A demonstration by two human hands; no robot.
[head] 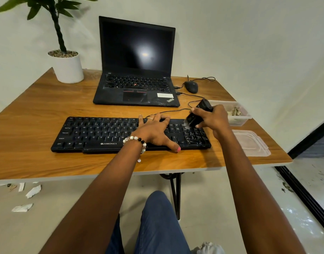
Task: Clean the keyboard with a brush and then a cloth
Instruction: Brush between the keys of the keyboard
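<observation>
A black Zebronics keyboard lies across the wooden table near its front edge. My left hand rests flat on the keyboard's right-middle keys, fingers spread, holding nothing. My right hand grips a black brush, tilted, with its pale bristles touching the keys above the number pad at the keyboard's right end. A pale cloth-like bundle shows at the bottom edge by my knee.
An open black laptop stands behind the keyboard, with a wired mouse to its right. A potted plant is at the back left. A clear plastic box and its lid sit at the right edge.
</observation>
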